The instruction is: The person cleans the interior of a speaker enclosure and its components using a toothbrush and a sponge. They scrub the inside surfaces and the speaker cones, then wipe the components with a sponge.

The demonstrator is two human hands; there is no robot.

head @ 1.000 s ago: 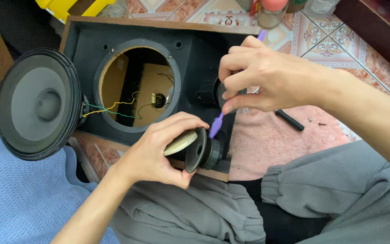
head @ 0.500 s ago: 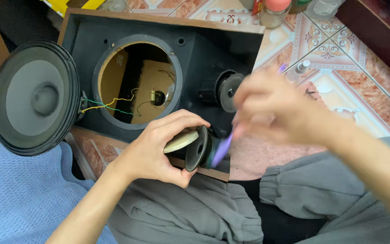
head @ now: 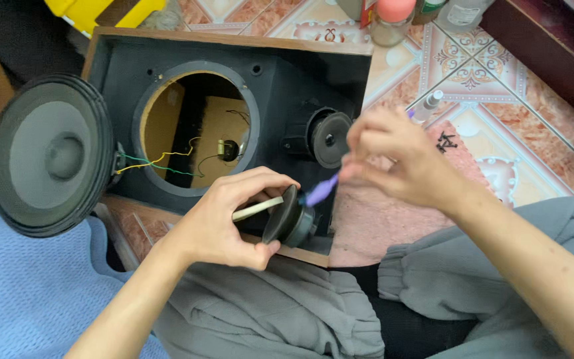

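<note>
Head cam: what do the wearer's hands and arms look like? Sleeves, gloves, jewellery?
Both bare: left hand and right hand have no gloves, rings or watch in view. Forearms are uncovered to the frame edge, no sleeves showing. Right hand is slightly motion-blurred. Grey trousers below.

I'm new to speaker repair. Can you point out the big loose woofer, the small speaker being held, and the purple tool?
Big woofer (head: 51,154), head view, on its grey cone.
Small speaker (head: 291,216), head view, on its dark rim, in the left hand (head: 234,219).
Purple tool (head: 320,191), head view, on its tip, in the right hand (head: 396,159).

right hand (head: 403,159) dropped lower; purple tool (head: 320,193) tip now at small speaker (head: 290,216)
</note>
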